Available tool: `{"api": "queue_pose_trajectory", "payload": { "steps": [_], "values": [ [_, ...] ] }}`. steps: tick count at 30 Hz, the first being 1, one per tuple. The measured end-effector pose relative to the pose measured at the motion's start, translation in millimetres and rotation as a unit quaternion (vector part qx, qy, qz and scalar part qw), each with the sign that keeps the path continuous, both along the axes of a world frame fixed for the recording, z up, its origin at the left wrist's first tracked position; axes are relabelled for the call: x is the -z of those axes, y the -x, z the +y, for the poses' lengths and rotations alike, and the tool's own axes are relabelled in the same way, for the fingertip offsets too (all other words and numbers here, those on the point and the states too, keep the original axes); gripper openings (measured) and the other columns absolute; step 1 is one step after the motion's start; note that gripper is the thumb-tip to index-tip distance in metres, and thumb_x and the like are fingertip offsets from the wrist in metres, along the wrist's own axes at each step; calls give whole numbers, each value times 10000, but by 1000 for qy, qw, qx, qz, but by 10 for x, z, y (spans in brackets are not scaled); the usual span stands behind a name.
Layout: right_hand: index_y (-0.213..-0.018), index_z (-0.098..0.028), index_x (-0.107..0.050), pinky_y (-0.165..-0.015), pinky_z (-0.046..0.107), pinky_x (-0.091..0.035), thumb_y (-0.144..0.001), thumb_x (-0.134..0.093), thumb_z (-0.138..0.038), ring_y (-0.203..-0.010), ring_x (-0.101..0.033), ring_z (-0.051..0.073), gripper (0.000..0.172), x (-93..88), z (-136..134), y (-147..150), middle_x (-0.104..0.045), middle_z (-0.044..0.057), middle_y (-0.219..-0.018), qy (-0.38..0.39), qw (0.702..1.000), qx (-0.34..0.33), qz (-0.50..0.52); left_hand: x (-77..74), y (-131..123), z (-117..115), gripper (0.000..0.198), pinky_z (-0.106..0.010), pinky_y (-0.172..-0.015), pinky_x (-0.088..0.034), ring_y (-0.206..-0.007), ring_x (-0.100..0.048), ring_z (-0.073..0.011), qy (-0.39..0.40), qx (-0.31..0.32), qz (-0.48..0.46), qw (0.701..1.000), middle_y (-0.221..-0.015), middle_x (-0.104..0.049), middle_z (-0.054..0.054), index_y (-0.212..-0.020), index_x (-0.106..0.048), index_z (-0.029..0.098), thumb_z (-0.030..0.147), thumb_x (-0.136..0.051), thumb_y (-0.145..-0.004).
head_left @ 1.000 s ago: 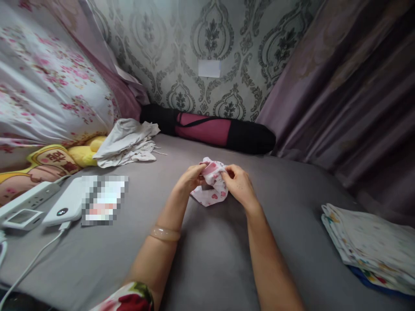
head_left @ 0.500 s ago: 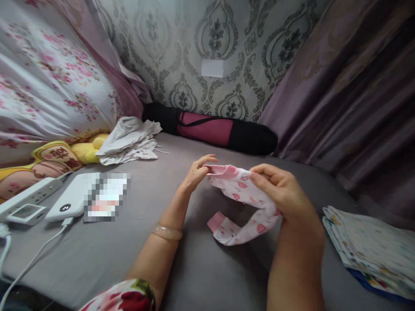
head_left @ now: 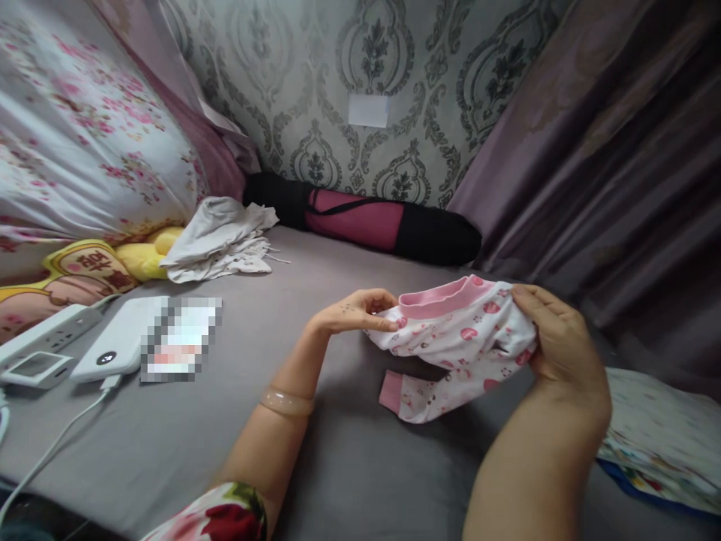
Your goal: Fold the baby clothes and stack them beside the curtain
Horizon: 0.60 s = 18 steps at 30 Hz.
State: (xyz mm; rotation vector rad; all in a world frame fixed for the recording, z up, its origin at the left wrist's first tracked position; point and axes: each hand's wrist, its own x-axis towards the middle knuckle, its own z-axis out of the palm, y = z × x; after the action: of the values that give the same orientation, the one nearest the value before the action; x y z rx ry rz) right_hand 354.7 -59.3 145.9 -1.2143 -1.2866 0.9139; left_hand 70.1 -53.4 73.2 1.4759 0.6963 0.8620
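Hanging between the left hand [head_left: 356,311] and the right hand [head_left: 563,338], the garment [head_left: 444,336] is held over the sheet [head_left: 343,451], nearer than the bag [head_left: 357,218]. The left pinches it by one end of the pink band [head_left: 442,300]; the right is curled closed on its opposite side. A cloth [head_left: 217,244] lies beside the bag's left end.

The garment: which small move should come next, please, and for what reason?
Probably lower the garment onto the sheet and spread it: the left hand and right hand hold it on either side of the pink band, the sheet lies below, and the cloth above the cuff is bent, so it may need straightening.
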Motion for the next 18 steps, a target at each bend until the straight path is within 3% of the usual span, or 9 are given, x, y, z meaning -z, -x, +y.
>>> {"api": "queue_pose_trajectory", "payload": {
  "steps": [4,8,10,12,15,18],
  "values": [
    [-760,-230,-704,-502,255,-451,-589,-811,-408,-553,-587,148,269,103,129,-77,-678,-9,-655,49,996,57,47,161,15,95,389,-236,-681,-423,-774,-542,-114,-20,-64,79,995,-889,-635,-13,-961,-661,170,387,-803,-671],
    [-753,-220,-717,-485,246,-430,-596,-794,-430,-545,-555,137,274,232,225,-164,-674,-13,-663,25,996,80,-18,222,26,142,314,-215,-560,-364,-644,-485,-96,-27,-111,123,986,-726,-584,7,-848,-662,146,427,-730,-727],
    [-731,-230,-716,-492,258,-443,-612,-784,-437,-564,-567,151,248,266,247,-181,-684,-1,-678,10,996,77,-50,123,40,104,279,-219,-539,-356,-615,-475,-97,-48,-136,115,983,-684,-569,7,-804,-652,148,423,-678,-770],
    [-728,-232,-715,-501,264,-458,-616,-789,-437,-587,-589,163,245,265,240,-167,-694,9,-695,-2,995,67,-74,-72,77,14,242,-226,-548,-374,-628,-491,-107,-103,-217,99,966,-689,-577,-1,-795,-647,158,400,-644,-796],
    [-813,-225,-725,-523,270,-486,-661,-776,-486,-627,-627,174,306,214,182,-90,-717,28,-759,-7,996,6,-91,-427,179,-181,185,-250,-634,-433,-739,-547,-138,-211,-379,78,898,-809,-626,-24,-870,-659,179,353,-632,-811],
    [-947,-230,-736,-569,280,-514,-720,-735,-552,-694,-656,182,394,162,118,6,-737,42,-862,0,993,-69,-98,-627,304,-327,157,-273,-698,-455,-798,-557,-153,-271,-399,120,868,-862,-628,-32,-881,-686,194,329,-653,-809]
  ]
}}
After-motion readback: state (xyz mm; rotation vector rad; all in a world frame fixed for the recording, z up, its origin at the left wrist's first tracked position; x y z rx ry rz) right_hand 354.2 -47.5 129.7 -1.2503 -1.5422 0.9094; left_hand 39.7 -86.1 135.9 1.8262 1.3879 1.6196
